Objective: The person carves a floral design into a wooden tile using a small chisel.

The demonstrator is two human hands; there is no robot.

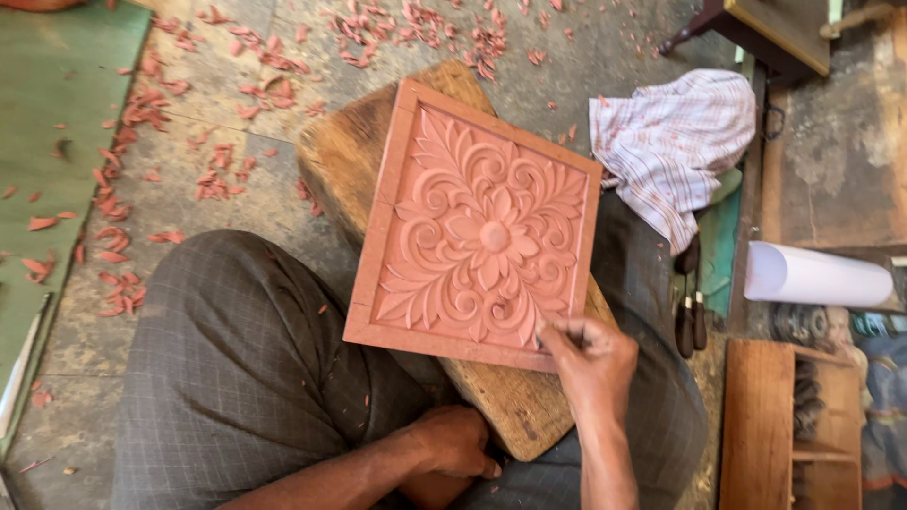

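A square carved panel (477, 231) of reddish wood, cut with a flower and curling leaves inside a plain raised border, lies tilted on a worn wooden block (510, 401) that rests across the person's lap. The right hand (590, 359) sits at the panel's near right corner, its fingertips (551, 332) pinched together on the border; whether that grip holds a small tool cannot be told, since the fingers hide whatever lies between them. The left hand (458, 441) is lower and nearer, curled against the near edge of the block, its grip closed around the wood as far as can be seen. Grey checked trousers (236, 368) fill the near left of the scene.

Reddish wood chips (123, 217) are scattered over the concrete floor to the left and far side. A green mat (47, 113) runs along the far left edge. To the right of the panel lies a crumpled striped cloth (671, 142), and just near it two dark tool handles (692, 321). Further right is a white paper roll (812, 276) and, nearer, a small wooden shelf box (761, 425). The right forearm crosses the block's near right end, hiding part of it
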